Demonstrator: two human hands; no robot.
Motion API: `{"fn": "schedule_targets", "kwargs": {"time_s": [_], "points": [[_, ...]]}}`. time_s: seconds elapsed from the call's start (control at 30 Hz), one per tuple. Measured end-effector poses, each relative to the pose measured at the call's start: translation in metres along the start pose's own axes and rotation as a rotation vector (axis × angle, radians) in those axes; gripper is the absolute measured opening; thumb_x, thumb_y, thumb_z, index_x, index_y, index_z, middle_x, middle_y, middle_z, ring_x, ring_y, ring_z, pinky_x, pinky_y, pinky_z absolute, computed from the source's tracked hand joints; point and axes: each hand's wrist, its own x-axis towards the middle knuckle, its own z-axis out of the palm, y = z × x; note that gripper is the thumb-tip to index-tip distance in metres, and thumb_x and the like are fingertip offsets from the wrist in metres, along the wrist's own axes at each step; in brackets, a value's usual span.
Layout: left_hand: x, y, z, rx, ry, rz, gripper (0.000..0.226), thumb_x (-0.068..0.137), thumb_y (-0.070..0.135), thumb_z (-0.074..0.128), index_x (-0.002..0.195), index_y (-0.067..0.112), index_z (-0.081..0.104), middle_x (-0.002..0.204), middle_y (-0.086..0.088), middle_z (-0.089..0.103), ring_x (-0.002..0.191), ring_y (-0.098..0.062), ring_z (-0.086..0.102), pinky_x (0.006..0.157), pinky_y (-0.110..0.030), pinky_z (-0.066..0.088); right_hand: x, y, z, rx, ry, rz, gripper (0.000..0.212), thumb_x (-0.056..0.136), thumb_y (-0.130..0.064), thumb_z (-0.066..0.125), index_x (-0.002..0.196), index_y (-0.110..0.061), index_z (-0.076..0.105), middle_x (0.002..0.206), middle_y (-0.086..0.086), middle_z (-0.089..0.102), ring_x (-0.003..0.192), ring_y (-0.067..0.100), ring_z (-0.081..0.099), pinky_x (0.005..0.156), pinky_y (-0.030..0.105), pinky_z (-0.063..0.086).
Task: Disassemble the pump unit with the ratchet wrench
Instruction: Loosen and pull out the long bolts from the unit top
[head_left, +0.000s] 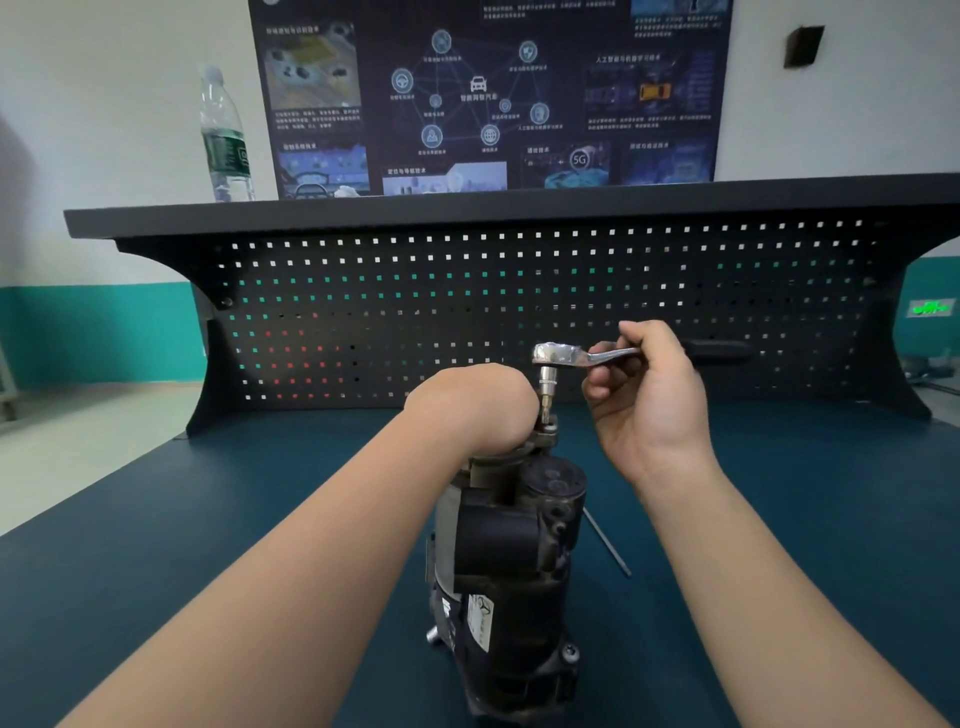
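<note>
A dark pump unit (511, 561) stands upright on the blue bench top, between my forearms. My left hand (475, 402) is bent down over its top end and grips it; the fingers are hidden behind the wrist. A silver ratchet wrench (558, 355) sits above the pump with its socket and bit (547, 397) pointing straight down onto a bolt at the pump's top right. My right hand (647, 395) grips the wrench handle, whose black end sticks out to the right of the hand.
A thin metal rod (608, 543) lies on the bench just right of the pump. A black pegboard back panel (519, 312) with a shelf rises behind. A water bottle (226, 137) stands on the shelf at the left. A dark poster hangs on the wall.
</note>
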Motion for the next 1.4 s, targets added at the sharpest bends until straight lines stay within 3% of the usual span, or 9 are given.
{"fn": "schedule_targets", "kwargs": {"time_s": [0.3, 0.37, 0.5, 0.77, 0.93, 1.07, 1.17, 1.27, 1.4], "points": [[0.001, 0.001, 0.005, -0.109, 0.092, -0.059, 0.022, 0.099, 0.015, 0.031, 0.085, 0.012, 0.048, 0.069, 0.001, 0.035, 0.077, -0.027, 0.043, 0.068, -0.034, 0.035, -0.004, -0.001, -0.001, -0.002, -0.001, -0.159, 0.056, 0.092, -0.01, 0.048, 0.037, -0.02, 0.054, 0.052, 0.002, 0.058, 0.037, 0.011, 0.046, 0.038, 0.018, 0.035], [0.001, 0.003, 0.005, -0.144, 0.087, -0.073, 0.022, 0.098, 0.015, 0.033, 0.087, 0.009, 0.051, 0.072, -0.001, 0.038, 0.077, -0.027, 0.042, 0.068, -0.034, 0.035, -0.003, -0.001, -0.002, -0.011, 0.01, -0.178, 0.056, 0.092, -0.01, 0.048, 0.037, -0.02, 0.054, 0.051, 0.001, 0.057, 0.037, 0.011, 0.046, 0.038, 0.018, 0.035], [-0.001, 0.003, 0.003, -0.129, 0.116, -0.111, 0.037, 0.099, 0.025, 0.03, 0.065, 0.015, 0.036, 0.069, 0.0, 0.038, 0.078, -0.025, 0.043, 0.072, -0.034, 0.038, -0.003, 0.0, -0.001, 0.0, 0.043, -0.207, 0.043, 0.092, -0.009, 0.048, 0.049, -0.015, 0.051, 0.051, 0.002, 0.057, 0.037, 0.011, 0.046, 0.038, 0.019, 0.034], [0.005, -0.001, 0.009, -0.15, 0.101, -0.044, 0.013, 0.095, 0.01, 0.035, 0.085, 0.014, 0.043, 0.073, 0.001, 0.034, 0.079, -0.028, 0.042, 0.069, -0.034, 0.034, -0.005, 0.0, 0.001, -0.037, 0.1, -0.209, 0.046, 0.092, -0.01, 0.051, 0.047, -0.016, 0.053, 0.05, 0.001, 0.058, 0.037, 0.011, 0.048, 0.037, 0.018, 0.035], [-0.001, -0.001, 0.007, -0.192, 0.14, -0.115, 0.023, 0.097, 0.02, 0.037, 0.101, 0.011, 0.058, 0.095, -0.006, 0.053, 0.085, -0.027, 0.049, 0.071, -0.034, 0.039, -0.007, 0.003, 0.002, -0.073, 0.138, -0.256, 0.036, 0.093, -0.012, 0.051, 0.057, -0.011, 0.05, 0.049, 0.0, 0.058, 0.036, 0.01, 0.049, 0.038, 0.018, 0.036], [0.0, 0.0, 0.011, -0.367, 0.167, -0.138, 0.028, 0.094, 0.014, 0.047, 0.12, 0.01, 0.057, 0.128, -0.005, 0.053, 0.112, -0.028, 0.054, 0.075, -0.033, 0.042, -0.005, 0.003, 0.001, -0.1, 0.136, -0.275, 0.029, 0.091, -0.009, 0.05, 0.063, -0.009, 0.05, 0.049, 0.0, 0.058, 0.037, 0.011, 0.048, 0.038, 0.019, 0.035], [-0.003, -0.001, 0.009, -0.537, 0.199, -0.159, 0.032, 0.089, 0.013, 0.037, 0.111, 0.025, 0.057, 0.112, -0.002, 0.062, 0.102, -0.027, 0.057, 0.087, -0.038, 0.049, -0.003, 0.001, -0.002, -0.111, 0.03, -0.292, 0.025, 0.091, -0.009, 0.048, 0.066, -0.01, 0.048, 0.052, 0.0, 0.058, 0.037, 0.012, 0.047, 0.039, 0.019, 0.035], [-0.003, 0.0, 0.011, -0.539, 0.236, -0.119, 0.024, 0.088, 0.014, 0.036, 0.093, 0.033, 0.049, 0.086, 0.005, 0.058, 0.09, -0.026, 0.055, 0.076, -0.035, 0.045, 0.0, -0.002, -0.002, -0.125, -0.153, -0.261, 0.025, 0.092, -0.013, 0.045, 0.068, -0.007, 0.045, 0.056, 0.002, 0.058, 0.038, 0.012, 0.047, 0.04, 0.019, 0.034], [0.0, -0.002, 0.011, -0.511, 0.262, -0.093, 0.023, 0.088, 0.014, 0.037, 0.094, 0.032, 0.05, 0.075, 0.01, 0.051, 0.083, -0.025, 0.052, 0.07, -0.033, 0.041, 0.009, -0.007, -0.005, -0.02, -0.214, 0.031, 0.05, 0.098, -0.013, 0.044, 0.05, -0.011, 0.059, 0.056, 0.002, 0.058, 0.038, 0.008, 0.045, 0.038, 0.017, 0.035]]}}
